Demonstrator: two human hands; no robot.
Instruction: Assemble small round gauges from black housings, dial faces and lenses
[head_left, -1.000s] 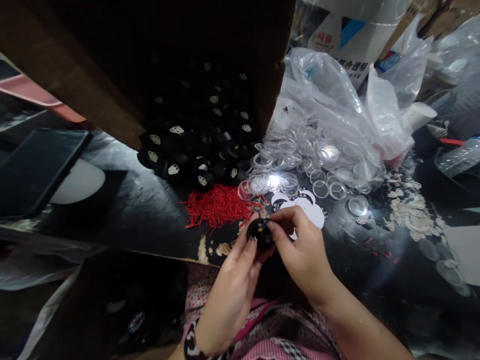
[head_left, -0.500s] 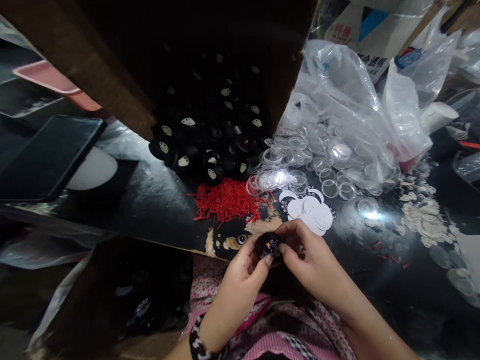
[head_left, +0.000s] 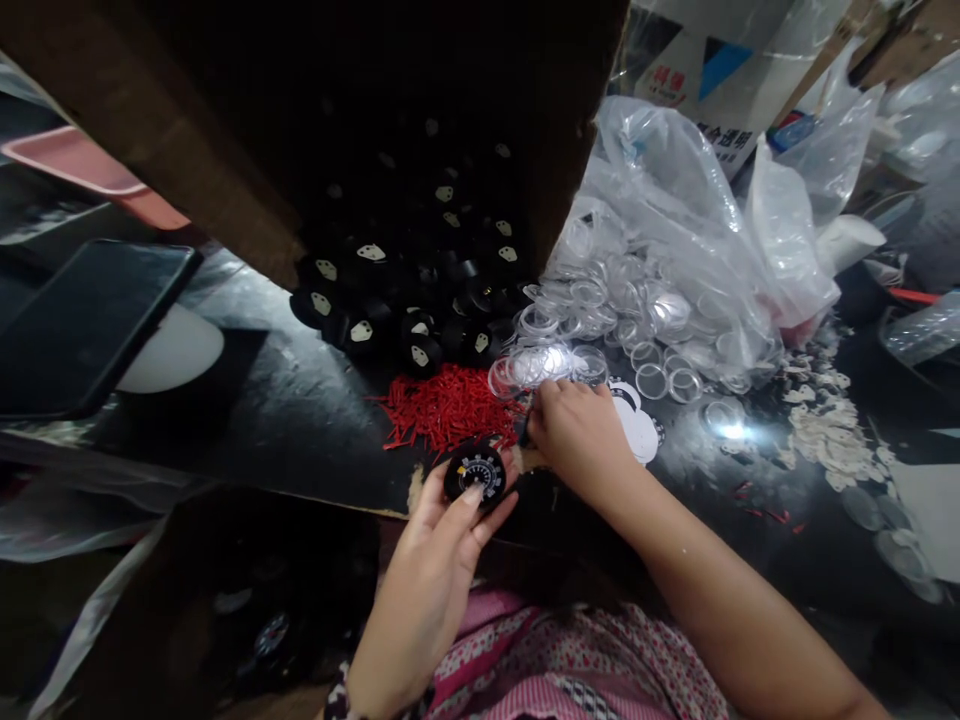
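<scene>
My left hand [head_left: 442, 545] holds a round black dial gauge [head_left: 474, 472] face up at the table's front edge, its thumb pressed on the dial, which has white markings and a yellow patch. My right hand [head_left: 577, 435] is curled at the right side of a heap of small red pointers [head_left: 446, 405]. Its fingertips point down and are mostly hidden; something dark shows beside them, too unclear to name. Just right of that hand, partly covered by it, lie white dial discs [head_left: 637, 435]. Clear round covers [head_left: 540, 365] lie just beyond it.
Black round housings [head_left: 360, 325] spill from a large cardboard box [head_left: 247, 190]. Clear plastic bags [head_left: 675, 190] stand at the back right. Small pale parts [head_left: 832, 430] are heaped farther right. At left are a dark tablet-like device [head_left: 90, 325] and a pink tray [head_left: 82, 160].
My right hand has left the gauge and moved up to the red pointers. My left hand has shifted left with the gauge, its dial now showing clearly.
</scene>
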